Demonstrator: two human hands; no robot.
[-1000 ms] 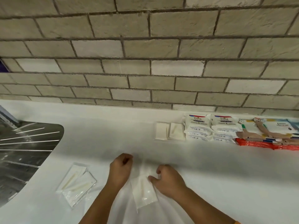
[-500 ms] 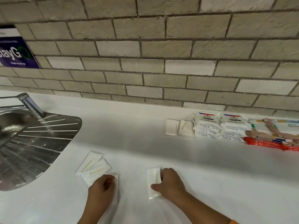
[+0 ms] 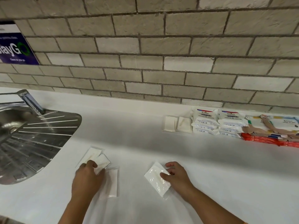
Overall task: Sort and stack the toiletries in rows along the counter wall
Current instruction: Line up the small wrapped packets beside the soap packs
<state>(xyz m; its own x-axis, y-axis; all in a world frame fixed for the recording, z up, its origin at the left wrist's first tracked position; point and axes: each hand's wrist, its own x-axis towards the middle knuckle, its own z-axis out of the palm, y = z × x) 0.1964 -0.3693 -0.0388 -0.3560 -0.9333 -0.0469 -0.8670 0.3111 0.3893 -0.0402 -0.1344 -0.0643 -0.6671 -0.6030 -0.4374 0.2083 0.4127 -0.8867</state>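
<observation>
- Step, as I read it: gathering loose white sachets mid-counter [image 3: 210, 175]; none at the wall row yet.
- Left hand [image 3: 88, 177]: grip curled on the overlapping sachet pair [image 3: 95, 158] near the sink [image 3: 32, 139]; third sachet [image 3: 112, 183] just beside.
- Right hand [image 3: 177, 177]: grip pinching a single sachet [image 3: 156, 179].
- Next, probably: merge them, carry to the sachet stacks [image 3: 177, 126] beside the Dove soaps [image 3: 215, 122].
</observation>
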